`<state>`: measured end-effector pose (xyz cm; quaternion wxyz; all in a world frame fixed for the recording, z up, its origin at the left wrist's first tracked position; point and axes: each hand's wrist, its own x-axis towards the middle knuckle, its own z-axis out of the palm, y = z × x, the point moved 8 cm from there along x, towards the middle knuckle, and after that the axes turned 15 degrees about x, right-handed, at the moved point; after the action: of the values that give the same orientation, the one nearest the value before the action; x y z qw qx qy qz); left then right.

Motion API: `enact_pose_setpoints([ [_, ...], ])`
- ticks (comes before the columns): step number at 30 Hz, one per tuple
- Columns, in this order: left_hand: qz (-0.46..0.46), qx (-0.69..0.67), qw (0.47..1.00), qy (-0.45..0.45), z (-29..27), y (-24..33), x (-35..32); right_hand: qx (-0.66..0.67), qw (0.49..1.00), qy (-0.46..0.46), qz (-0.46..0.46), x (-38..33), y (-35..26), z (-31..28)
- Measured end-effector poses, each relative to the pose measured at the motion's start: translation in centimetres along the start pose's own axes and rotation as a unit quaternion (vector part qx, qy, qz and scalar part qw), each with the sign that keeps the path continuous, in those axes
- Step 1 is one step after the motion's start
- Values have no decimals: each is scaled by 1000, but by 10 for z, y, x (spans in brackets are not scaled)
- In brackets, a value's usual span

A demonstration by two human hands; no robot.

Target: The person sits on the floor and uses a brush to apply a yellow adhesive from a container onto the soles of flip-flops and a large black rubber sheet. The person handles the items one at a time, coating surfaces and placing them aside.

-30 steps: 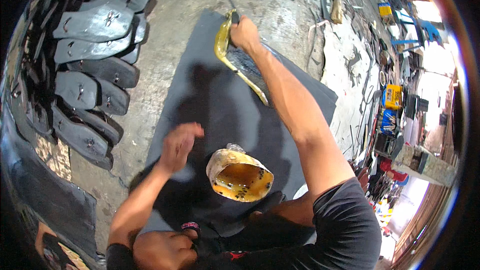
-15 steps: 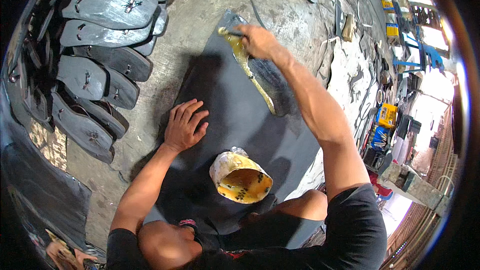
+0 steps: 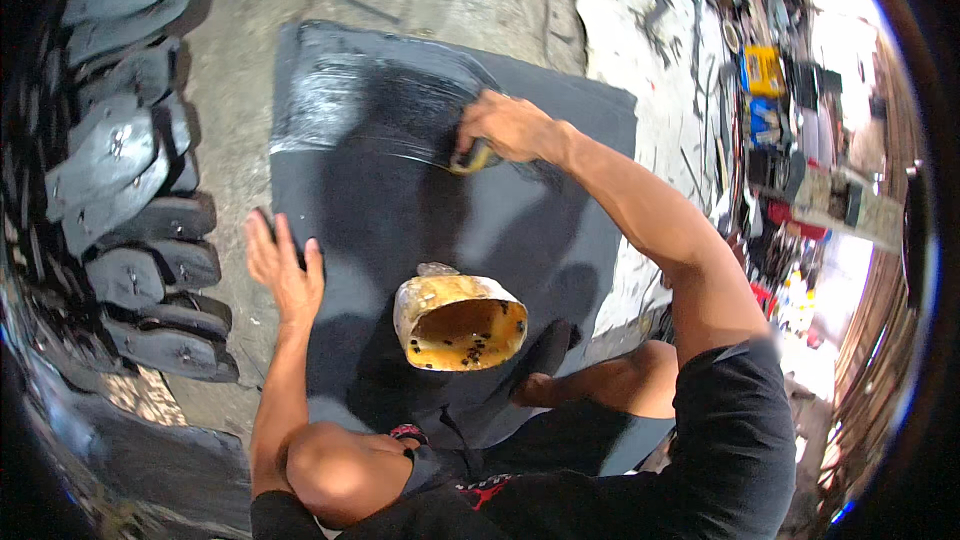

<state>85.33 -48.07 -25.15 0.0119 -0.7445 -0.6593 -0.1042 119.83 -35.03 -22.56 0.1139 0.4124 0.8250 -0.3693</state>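
A black rubber-like sheet [image 3: 365, 205] lies on the ground before me. Across its far part runs a shiny wet layer of glue [image 3: 330, 95]. My right hand [image 3: 510, 127] is closed round a small glue-coated spreader [image 3: 477, 157], pressed to the sheet at the near edge of that layer; the fingers hide most of the tool. At the sheet's left edge my left hand [image 3: 287, 265] is open, fingers spread, holding nothing. Nearer to me on the sheet rests a cut-off whitish container [image 3: 450, 287], its inside smeared yellow with dark specks.
Stacks of dark sandal soles [image 3: 125, 155] line the left side. A thin dark strip [image 3: 360, 0] lies on the concrete beyond the sheet. To the right are white scrap material [image 3: 640, 40], a yellow box [image 3: 763, 72] and assorted tools. My bent legs flank the near part of the sheet.
My right hand has moved nearer with the spreader, and the thick yellow glue streak is now a thin shiny layer. My left hand has shifted left to the sheet's edge. The view has turned.
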Motion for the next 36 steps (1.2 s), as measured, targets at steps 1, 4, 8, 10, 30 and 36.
enact_pose_setpoints([
  [1, 10, -6, 1000, -1, -9, 11, 9, 28, 999, 15, 44, -39, 19, 10],
  [4, 119, -83, 989, -41, -31, 63, 34, 68, 987, 61, 135, -149, 56, 65],
  [8, 332, -69, 930, -139, 22, 91, 12, 129, 959, 149, 206, -237, 64, 117],
  [10, 356, -46, 926, -115, 25, 98, 12, 206, 925, 192, 255, -271, 54, 144],
  [30, 375, 8, 926, -43, 24, 109, 4, 367, 525, 624, 447, -501, -102, 208],
  [36, 390, 5, 920, -31, 25, 106, 2, 447, 296, 636, 555, -475, -97, 293],
])
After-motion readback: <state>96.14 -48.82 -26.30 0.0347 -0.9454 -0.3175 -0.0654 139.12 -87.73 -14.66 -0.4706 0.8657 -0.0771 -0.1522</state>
